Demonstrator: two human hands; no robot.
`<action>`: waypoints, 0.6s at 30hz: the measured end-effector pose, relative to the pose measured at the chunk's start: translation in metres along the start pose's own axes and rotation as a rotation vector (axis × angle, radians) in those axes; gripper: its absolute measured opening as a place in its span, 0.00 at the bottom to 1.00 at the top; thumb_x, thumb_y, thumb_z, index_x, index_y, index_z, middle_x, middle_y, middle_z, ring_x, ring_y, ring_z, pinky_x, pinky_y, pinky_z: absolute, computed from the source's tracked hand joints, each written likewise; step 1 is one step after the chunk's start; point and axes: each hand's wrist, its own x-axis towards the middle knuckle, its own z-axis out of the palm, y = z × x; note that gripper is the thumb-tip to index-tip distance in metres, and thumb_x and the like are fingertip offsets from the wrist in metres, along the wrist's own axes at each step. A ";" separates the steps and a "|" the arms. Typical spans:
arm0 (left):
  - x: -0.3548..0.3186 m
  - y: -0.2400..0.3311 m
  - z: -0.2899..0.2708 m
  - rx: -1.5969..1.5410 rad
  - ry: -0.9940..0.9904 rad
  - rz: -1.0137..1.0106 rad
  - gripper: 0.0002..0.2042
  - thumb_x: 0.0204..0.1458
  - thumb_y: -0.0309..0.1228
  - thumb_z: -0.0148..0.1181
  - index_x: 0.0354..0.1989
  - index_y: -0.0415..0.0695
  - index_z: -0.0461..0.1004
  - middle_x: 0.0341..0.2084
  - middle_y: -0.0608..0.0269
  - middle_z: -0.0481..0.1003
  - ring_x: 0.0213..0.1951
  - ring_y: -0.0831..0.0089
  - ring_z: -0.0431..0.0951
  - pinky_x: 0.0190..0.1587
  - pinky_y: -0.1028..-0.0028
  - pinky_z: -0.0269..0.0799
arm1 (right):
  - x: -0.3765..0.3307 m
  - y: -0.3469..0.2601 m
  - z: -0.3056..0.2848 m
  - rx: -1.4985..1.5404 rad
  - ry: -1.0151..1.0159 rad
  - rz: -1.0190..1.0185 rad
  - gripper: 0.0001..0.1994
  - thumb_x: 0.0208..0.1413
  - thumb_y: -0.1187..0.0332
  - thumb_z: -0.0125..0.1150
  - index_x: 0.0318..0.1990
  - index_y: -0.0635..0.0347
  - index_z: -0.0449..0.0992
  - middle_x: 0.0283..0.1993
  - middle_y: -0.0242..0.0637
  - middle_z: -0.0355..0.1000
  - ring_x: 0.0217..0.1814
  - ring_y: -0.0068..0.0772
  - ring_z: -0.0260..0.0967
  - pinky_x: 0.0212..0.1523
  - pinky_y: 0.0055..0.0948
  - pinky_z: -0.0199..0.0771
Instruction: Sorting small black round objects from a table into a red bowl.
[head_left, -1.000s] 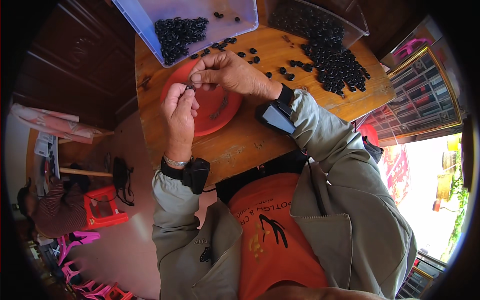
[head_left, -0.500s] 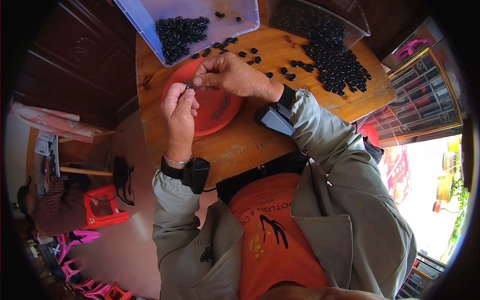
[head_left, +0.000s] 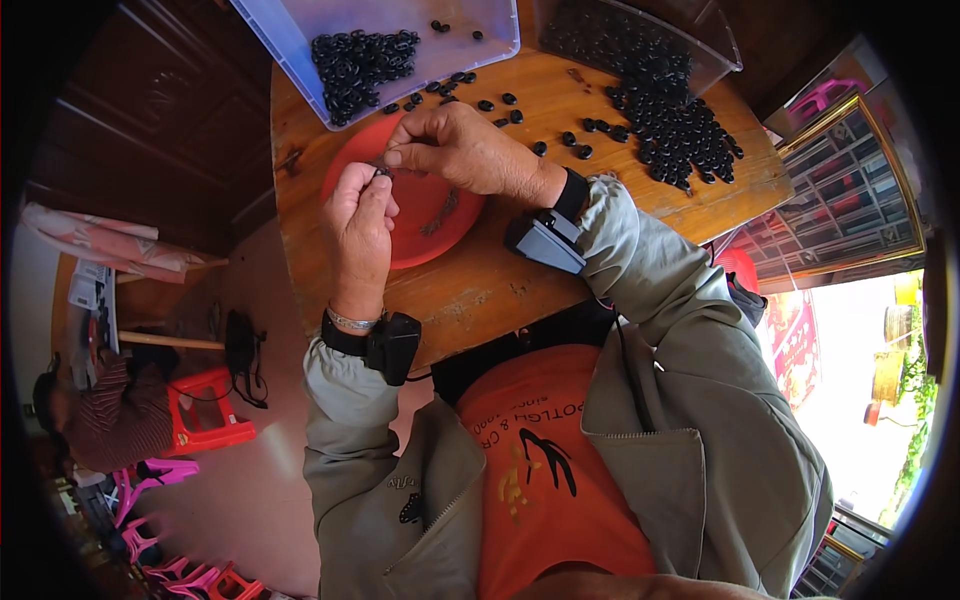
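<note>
- Your left hand [head_left: 360, 225] has its thumb and forefinger pinching a small dark piece [head_left: 382, 172]; its remaining fingers curl in toward the palm.
- Your right hand [head_left: 470, 150] comes in from the right, its thumb and forefinger pressed together just beside that piece; whatever lies between those two fingertips is too small for you to make out.
- The small dark piece sits at the tips of your left fingers, above the red plate [head_left: 405, 245], which spreads beneath both hands.
- On the plate, nearer to you and to the right of your left fingers, lies a strip of small greyish bits [head_left: 441, 213].
- Just beyond your fingers stands a clear bluish bin [head_left: 470, 62], with a pile of black oval pieces [head_left: 362, 70] at its left end and a few single ones farther right.
- Between that bin and your right fingers, loose black pieces [head_left: 486, 105] dot the wooden bench [head_left: 460, 310], and more of them trail off to the right.
- Well to the right of your fingers, a heap of black pieces [head_left: 690, 145] spreads over the bench, reaching the mouth of a clear tub [head_left: 715, 45] that holds more.
- Behind your fingers, a black device is strapped on each wrist, the left one [head_left: 393, 348] next to a silvery bracelet [head_left: 352, 323].
</note>
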 end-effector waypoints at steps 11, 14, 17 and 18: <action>-0.001 0.002 -0.001 -0.007 0.002 -0.012 0.06 0.55 0.30 0.49 0.27 0.44 0.69 0.17 0.74 0.65 0.19 0.89 0.61 0.20 0.87 0.54 | -0.001 -0.004 0.000 -0.008 0.003 0.004 0.09 0.55 0.68 0.59 0.33 0.67 0.75 0.25 0.30 0.71 0.29 0.17 0.66 0.32 0.21 0.69; -0.001 0.002 -0.001 -0.004 0.000 -0.005 0.06 0.55 0.30 0.49 0.27 0.44 0.69 0.17 0.74 0.65 0.19 0.89 0.61 0.20 0.87 0.54 | -0.001 -0.003 0.001 0.001 0.003 0.011 0.09 0.55 0.68 0.59 0.33 0.67 0.75 0.25 0.30 0.71 0.28 0.17 0.66 0.32 0.22 0.68; -0.001 0.001 -0.001 -0.014 -0.004 0.000 0.06 0.55 0.31 0.49 0.27 0.45 0.69 0.17 0.74 0.65 0.19 0.89 0.60 0.20 0.87 0.53 | -0.001 -0.003 0.001 -0.001 0.002 0.009 0.09 0.55 0.68 0.59 0.33 0.67 0.75 0.25 0.30 0.71 0.28 0.17 0.65 0.31 0.22 0.68; -0.001 0.000 -0.002 -0.014 -0.004 0.000 0.07 0.55 0.31 0.49 0.27 0.45 0.69 0.17 0.74 0.65 0.19 0.89 0.60 0.20 0.87 0.53 | -0.001 -0.003 0.001 -0.003 0.001 0.012 0.09 0.55 0.68 0.59 0.33 0.67 0.75 0.25 0.30 0.70 0.28 0.18 0.65 0.31 0.22 0.68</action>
